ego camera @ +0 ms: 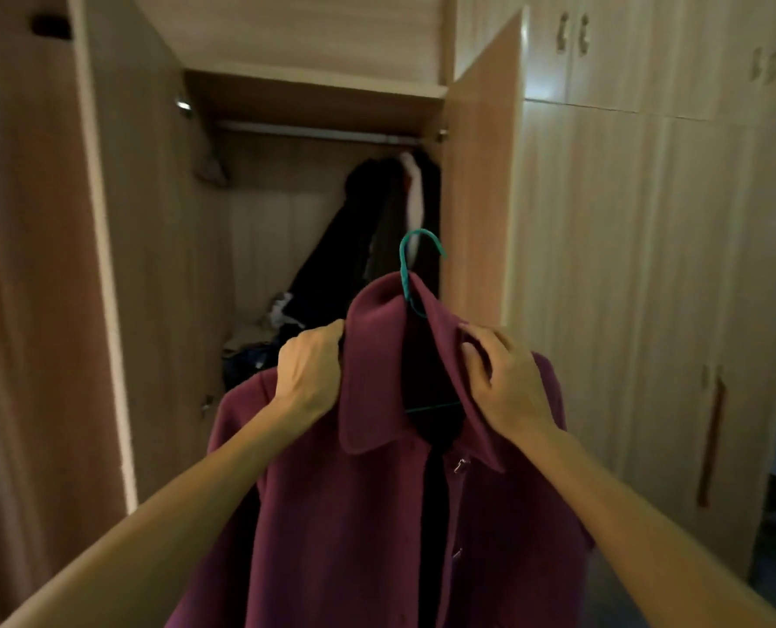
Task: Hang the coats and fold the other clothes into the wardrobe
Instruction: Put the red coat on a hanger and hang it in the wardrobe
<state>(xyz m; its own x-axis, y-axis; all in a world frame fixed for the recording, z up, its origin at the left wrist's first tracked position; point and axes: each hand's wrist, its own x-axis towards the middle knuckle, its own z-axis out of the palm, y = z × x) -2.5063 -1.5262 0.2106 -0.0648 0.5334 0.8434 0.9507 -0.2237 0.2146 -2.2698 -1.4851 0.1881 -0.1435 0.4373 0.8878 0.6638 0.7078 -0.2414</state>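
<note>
A maroon coat hangs on a teal hanger, held up in front of the open wardrobe. The hanger's hook sticks up above the collar. My left hand grips the coat's left collar and shoulder. My right hand grips the right side of the collar. The metal rail runs across the wardrobe above and behind the hook.
Dark coats hang at the rail's right end. A heap of loose clothes lies low inside. The open door stands right of the coat; another open door is at the left. Closed cupboards fill the right.
</note>
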